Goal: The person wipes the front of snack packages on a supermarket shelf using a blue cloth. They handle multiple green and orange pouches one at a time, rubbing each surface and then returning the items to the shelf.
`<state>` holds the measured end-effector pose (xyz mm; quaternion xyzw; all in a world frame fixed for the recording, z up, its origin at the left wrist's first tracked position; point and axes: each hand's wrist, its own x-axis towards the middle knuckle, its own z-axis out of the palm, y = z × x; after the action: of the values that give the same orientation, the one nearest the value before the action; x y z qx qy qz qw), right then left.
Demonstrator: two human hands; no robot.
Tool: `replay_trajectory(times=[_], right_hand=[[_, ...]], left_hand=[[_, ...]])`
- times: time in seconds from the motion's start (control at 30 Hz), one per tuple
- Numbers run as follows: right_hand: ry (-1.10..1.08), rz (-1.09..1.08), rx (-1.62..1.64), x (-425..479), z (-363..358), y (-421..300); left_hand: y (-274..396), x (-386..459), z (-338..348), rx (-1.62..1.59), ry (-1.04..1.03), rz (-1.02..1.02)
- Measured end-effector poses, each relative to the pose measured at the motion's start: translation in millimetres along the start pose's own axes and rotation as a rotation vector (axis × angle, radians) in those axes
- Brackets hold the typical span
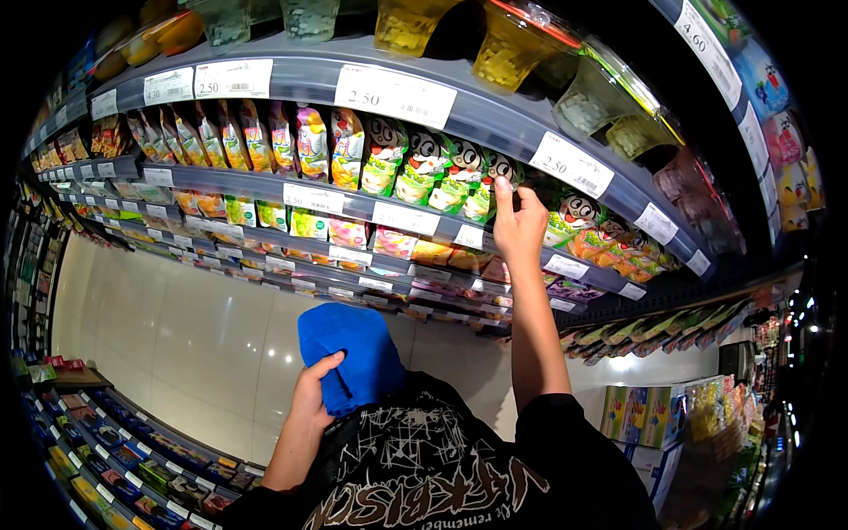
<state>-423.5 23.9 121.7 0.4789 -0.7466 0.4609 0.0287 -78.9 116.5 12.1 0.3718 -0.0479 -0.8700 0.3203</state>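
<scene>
My left hand [317,389], low and left of centre, grips a folded blue cloth [354,354] with the thumb on top. My right hand [521,222] reaches up to a shelf of snack pouches. Its fingertips touch the right edge of a green cartoon-faced pouch [500,173]; whether they pinch it I cannot tell. More pouches of the same green kind [417,165] stand upright in a row to the left, beside purple and orange pouches [313,142]. Right of the hand is a dark gap, then another green pouch [575,215].
Plastic cups of jelly [517,50] stand on the shelf above, over a rail with price tags [395,95]. Lower shelves hold fruit-coloured packs [309,222]. Behind me are another shelf unit [119,457] and stacked cartons [642,414] on the tiled floor [199,331].
</scene>
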Motion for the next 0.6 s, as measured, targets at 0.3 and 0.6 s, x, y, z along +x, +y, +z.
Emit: replay_trajectory(times=[0.3, 0.6], right_hand=[[0.473, -0.093, 0.039, 1, -22, 5], [0.374, -0.225, -0.421, 38, -22, 2]], left_hand=[[2, -1, 5, 0.0, 0.018, 0.004], [2, 2, 3, -0.017, -0.013, -0.03]])
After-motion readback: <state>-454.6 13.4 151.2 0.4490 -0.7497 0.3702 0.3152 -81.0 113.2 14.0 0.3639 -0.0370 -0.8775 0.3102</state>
